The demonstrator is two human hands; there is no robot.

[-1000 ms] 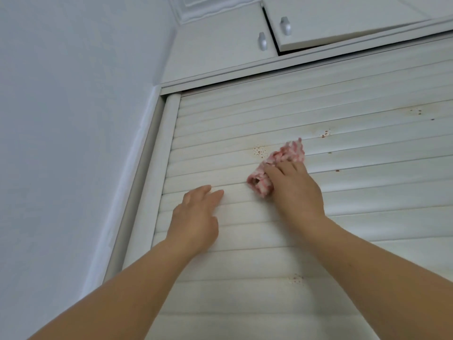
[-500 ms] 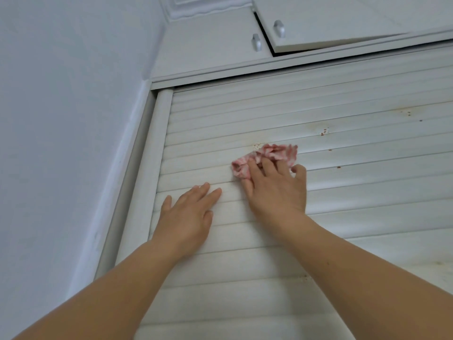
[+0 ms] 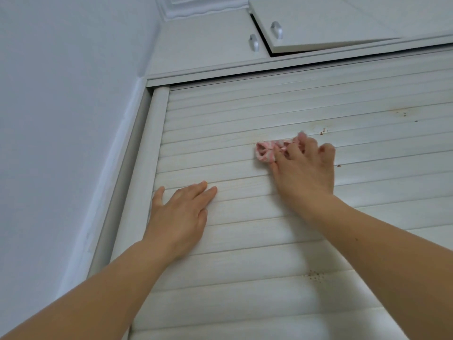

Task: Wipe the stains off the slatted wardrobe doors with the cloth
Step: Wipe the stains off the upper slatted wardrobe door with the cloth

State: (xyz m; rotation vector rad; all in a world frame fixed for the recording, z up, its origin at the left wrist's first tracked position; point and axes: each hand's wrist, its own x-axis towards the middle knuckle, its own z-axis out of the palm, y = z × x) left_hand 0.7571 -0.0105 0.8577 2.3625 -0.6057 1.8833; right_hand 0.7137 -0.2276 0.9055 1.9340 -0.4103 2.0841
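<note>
Slatted door point(image 3: 269, 241); crumpled cloth point(image 3: 266, 153) pressed.

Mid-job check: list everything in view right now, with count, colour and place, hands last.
slatted door: one, white, fills centre and right
cloth: one, pink and white, bunched on a slat at centre
stains: several brown speckled patches; above-right of the cloth, far right, and lower right
door frame: one, white, left edge of the door
upper cabinet doors: two, white, top; the right one ajar
handles: two, silver, on the cabinet doors
wall: one, pale, left
left hand: one, flat on the slats, lower left of the cloth
right hand: one, gripping the cloth
</note>
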